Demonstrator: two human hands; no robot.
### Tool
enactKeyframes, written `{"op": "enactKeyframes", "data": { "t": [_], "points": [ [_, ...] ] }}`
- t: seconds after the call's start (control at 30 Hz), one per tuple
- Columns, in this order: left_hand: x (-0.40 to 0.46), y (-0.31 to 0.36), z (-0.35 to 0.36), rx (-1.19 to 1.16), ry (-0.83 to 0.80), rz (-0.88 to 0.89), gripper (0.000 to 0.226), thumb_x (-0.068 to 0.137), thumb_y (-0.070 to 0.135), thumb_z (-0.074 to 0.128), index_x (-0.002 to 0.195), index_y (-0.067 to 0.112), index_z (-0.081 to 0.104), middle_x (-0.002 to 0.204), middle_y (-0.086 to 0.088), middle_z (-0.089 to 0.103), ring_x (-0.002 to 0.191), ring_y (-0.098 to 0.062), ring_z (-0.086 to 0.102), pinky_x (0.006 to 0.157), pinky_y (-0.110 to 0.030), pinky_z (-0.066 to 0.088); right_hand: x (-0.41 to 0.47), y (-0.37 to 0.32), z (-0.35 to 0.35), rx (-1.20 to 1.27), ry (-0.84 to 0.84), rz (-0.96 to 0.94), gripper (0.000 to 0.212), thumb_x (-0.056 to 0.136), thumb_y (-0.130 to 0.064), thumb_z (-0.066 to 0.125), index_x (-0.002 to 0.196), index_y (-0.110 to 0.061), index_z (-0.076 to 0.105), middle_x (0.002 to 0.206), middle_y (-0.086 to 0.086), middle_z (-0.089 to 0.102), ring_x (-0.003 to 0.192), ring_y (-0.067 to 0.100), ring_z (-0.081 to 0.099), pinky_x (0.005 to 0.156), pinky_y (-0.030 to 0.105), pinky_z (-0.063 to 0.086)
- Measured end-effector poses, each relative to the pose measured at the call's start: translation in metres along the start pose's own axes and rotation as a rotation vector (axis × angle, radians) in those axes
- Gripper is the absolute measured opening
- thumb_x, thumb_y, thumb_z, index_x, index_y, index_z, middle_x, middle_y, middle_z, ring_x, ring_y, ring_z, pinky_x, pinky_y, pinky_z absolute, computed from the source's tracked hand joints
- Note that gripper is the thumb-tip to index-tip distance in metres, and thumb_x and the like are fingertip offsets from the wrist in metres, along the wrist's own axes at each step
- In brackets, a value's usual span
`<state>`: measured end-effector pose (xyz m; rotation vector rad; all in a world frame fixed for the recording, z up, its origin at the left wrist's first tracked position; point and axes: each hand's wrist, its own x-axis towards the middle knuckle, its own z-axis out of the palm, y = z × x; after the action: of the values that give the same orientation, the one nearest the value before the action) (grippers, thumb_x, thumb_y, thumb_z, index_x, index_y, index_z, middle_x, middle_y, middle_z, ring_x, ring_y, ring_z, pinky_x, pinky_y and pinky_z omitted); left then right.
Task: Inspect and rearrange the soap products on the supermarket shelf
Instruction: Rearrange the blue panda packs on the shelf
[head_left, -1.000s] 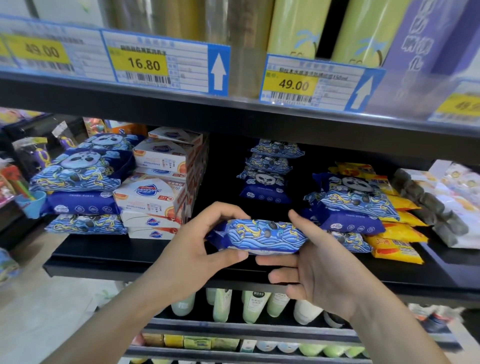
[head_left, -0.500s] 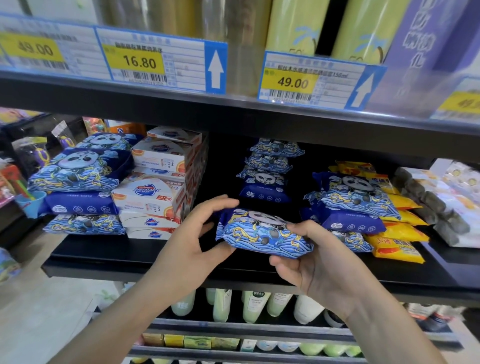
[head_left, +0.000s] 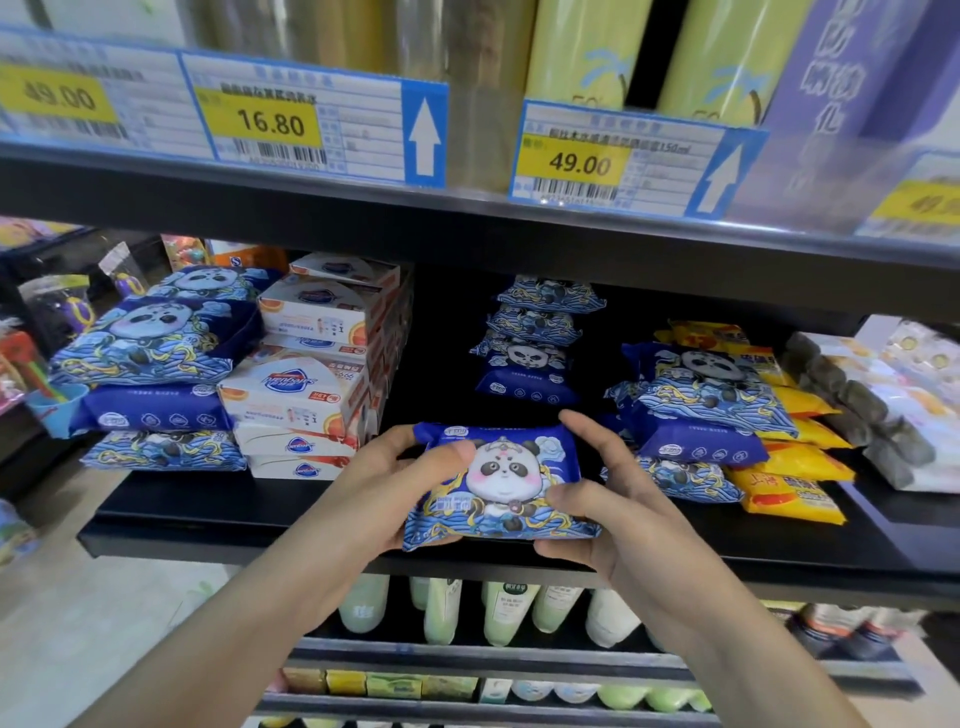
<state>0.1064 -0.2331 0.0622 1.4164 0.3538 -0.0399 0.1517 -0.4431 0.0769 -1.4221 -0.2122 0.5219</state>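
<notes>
- A blue plastic soft pack printed with a cartoon panda face (head_left: 498, 483) was held by both hands above the front edge of the black metal shelf (head_left: 218, 525), its printed face tilted up toward the camera.
- The left hand (head_left: 384, 499) gripped the pack's left end, thumb on the printed face and fingers curled underneath.
- The right hand (head_left: 623, 514) gripped the right end, thumb across the lower right corner and index finger (head_left: 587, 431) extended along the upper right edge.
- Behind the pack, at the back of the shelf, stood a stack of matching blue panda packs (head_left: 535, 348).
- To the right lay another pile of blue panda packs (head_left: 696, 410), touching a stack of yellow sachets (head_left: 789, 488).
- To the left stood stacked white cardboard soap boxes with a blue logo (head_left: 306, 384), and beside them further blue panda packs (head_left: 150, 364).
- Yellow price tags reading 16.80 (head_left: 270, 122) and 49.00 (head_left: 579, 163) were fixed to the shelf rail above.
</notes>
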Motion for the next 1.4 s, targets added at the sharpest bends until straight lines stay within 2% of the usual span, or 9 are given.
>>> {"op": "enactKeyframes", "data": {
  "t": [0.07, 0.2, 0.33, 0.4, 0.53, 0.67, 0.9, 1.07, 1.4],
  "points": [
    [-0.002, -0.001, -0.001, 0.038, 0.001, 0.023, 0.049, 0.075, 0.032, 0.084, 0.120, 0.026, 0.066, 0.108, -0.006, 0.079, 0.100, -0.026, 0.076, 0.103, -0.050, 0.053, -0.002, 0.001, 0.002, -0.100, -0.004, -0.049, 0.062, 0.093, -0.004, 0.065, 0.132, -0.051, 0.054, 0.117, 0.002, 0.074, 0.108, 0.027, 0.071, 0.084, 0.041, 0.061],
    [-0.007, -0.002, 0.001, 0.123, 0.046, 0.086, 0.030, 0.089, 0.024, 0.078, 0.116, 0.030, 0.067, 0.105, 0.003, 0.079, 0.097, -0.017, 0.077, 0.101, -0.041, 0.053, -0.002, 0.007, 0.000, -0.472, 0.060, -0.220, 0.065, 0.088, -0.020, 0.078, 0.133, -0.057, 0.048, 0.131, -0.019, 0.057, 0.113, 0.011, 0.064, 0.095, 0.034, 0.057],
    [-0.008, -0.001, 0.001, 0.134, 0.036, 0.103, 0.030, 0.090, 0.021, 0.074, 0.119, 0.026, 0.068, 0.104, 0.001, 0.080, 0.095, -0.016, 0.077, 0.091, -0.035, 0.055, -0.005, 0.011, -0.004, -1.007, 0.067, -0.485, 0.072, 0.080, -0.050, 0.079, 0.141, -0.053, 0.040, 0.151, -0.029, 0.021, 0.143, -0.007, 0.021, 0.107, 0.014, 0.028],
    [-0.008, 0.000, 0.001, 0.127, 0.024, 0.105, 0.030, 0.090, 0.020, 0.074, 0.120, 0.024, 0.068, 0.103, 0.000, 0.080, 0.094, -0.018, 0.077, 0.088, -0.034, 0.055, -0.006, 0.010, -0.001, -1.187, 0.062, -0.545, 0.076, 0.078, -0.058, 0.075, 0.144, -0.051, 0.038, 0.157, -0.027, 0.011, 0.146, -0.004, 0.006, 0.109, 0.015, 0.020],
    [-0.010, 0.001, 0.006, 0.153, -0.017, 0.119, 0.028, 0.092, 0.017, 0.072, 0.120, 0.022, 0.068, 0.102, -0.002, 0.080, 0.094, -0.018, 0.077, 0.087, -0.030, 0.056, -0.004, 0.007, 0.006, -1.365, 0.015, -0.617, 0.079, 0.078, -0.058, 0.067, 0.149, -0.044, 0.034, 0.148, -0.026, 0.031, 0.139, 0.005, 0.024, 0.116, 0.032, 0.027],
    [-0.010, 0.000, 0.013, 0.183, -0.030, 0.129, 0.028, 0.092, 0.017, 0.073, 0.119, 0.022, 0.069, 0.101, -0.002, 0.080, 0.095, -0.019, 0.077, 0.095, -0.036, 0.057, -0.002, 0.006, 0.008, -1.450, 0.017, -0.637, 0.079, 0.076, -0.052, 0.060, 0.149, -0.042, 0.032, 0.135, -0.023, 0.045, 0.121, 0.009, 0.042, 0.115, 0.035, 0.026],
    [-0.011, -0.003, 0.017, 0.160, -0.074, 0.112, 0.035, 0.090, 0.022, 0.074, 0.124, 0.022, 0.067, 0.104, -0.003, 0.079, 0.096, -0.020, 0.077, 0.092, -0.036, 0.057, -0.007, 0.008, 0.001, -1.386, 0.061, -0.618, 0.078, 0.068, -0.045, 0.061, 0.143, -0.044, 0.039, 0.123, -0.023, 0.048, 0.109, 0.008, 0.045, 0.110, 0.032, 0.030],
    [-0.008, -0.005, 0.025, 0.193, -0.106, 0.082, 0.030, 0.096, 0.019, 0.068, 0.125, 0.023, 0.063, 0.101, 0.000, 0.080, 0.095, -0.017, 0.077, 0.081, -0.030, 0.062, -0.018, 0.006, -0.022, -1.443, 0.070, -0.561, 0.078, 0.067, -0.045, 0.061, 0.142, -0.046, 0.037, 0.120, -0.025, 0.042, 0.110, 0.004, 0.038, 0.111, 0.030, 0.026],
    [0.006, -0.008, 0.026, 0.389, -0.037, 0.176, 0.026, 0.096, 0.012, 0.066, 0.113, 0.032, 0.069, 0.103, 0.012, 0.077, 0.098, -0.006, 0.074, 0.091, -0.034, 0.059, -0.036, 0.015, -0.111, -1.536, 0.228, -0.418, 0.075, 0.064, -0.045, 0.059, 0.138, -0.044, 0.047, 0.126, -0.021, 0.050, 0.114, 0.013, 0.044, 0.105, 0.036, 0.031]
  ]
}}
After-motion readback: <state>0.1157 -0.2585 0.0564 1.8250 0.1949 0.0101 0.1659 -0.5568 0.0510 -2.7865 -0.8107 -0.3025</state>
